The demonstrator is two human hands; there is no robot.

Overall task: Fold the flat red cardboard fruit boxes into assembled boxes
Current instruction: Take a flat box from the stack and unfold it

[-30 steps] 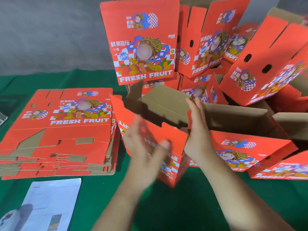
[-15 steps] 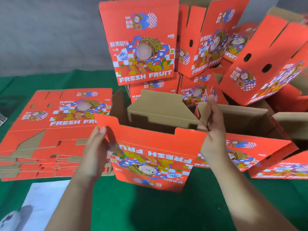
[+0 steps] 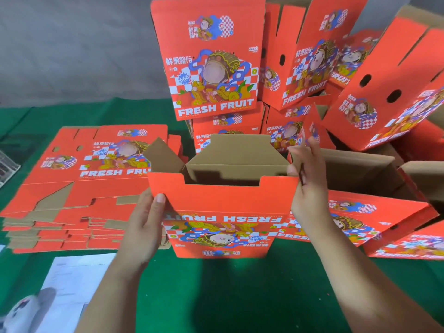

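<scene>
Nearest the viewer, on the green cloth-covered table point(image 3: 240, 296), lie a white printed paper sheet point(image 3: 72, 280) and, at the bottom-left corner, a blurred grey-white object point(image 3: 21, 311) that cannot be identified. Just beyond, at centre, stands the red printed cardboard fruit box being assembled point(image 3: 223, 212), opened into a tube w/ its "FRESH FRUIT" print upside down, i.e. bottom end up, probably so the base flaps can be folded in.

L. hand point(image 3: 144, 227): thumb over the box's front-left edge, remaining fingers behind and hidden; it grips that corner, apparently to steady the box. R. hand point(image 3: 310, 188): clasps the right-hand brown flap at the top corner, fingers pointing up along it, likely about to bend it inward. Rear brown flap point(image 3: 237, 150) stands upright; left brown flap point(image 3: 163, 155) tilts outward.

Cf. 0.5 s earlier: box squarer and more upright, L. hand shifted from the side panel to the front edge.

Left, mid-distance: stack of flat red cardboard blanks point(image 3: 79, 188), close at hand for the next pick-up. Right and rear: heap of finished red boxes point(image 3: 216, 63), piled clear of the work area.
</scene>
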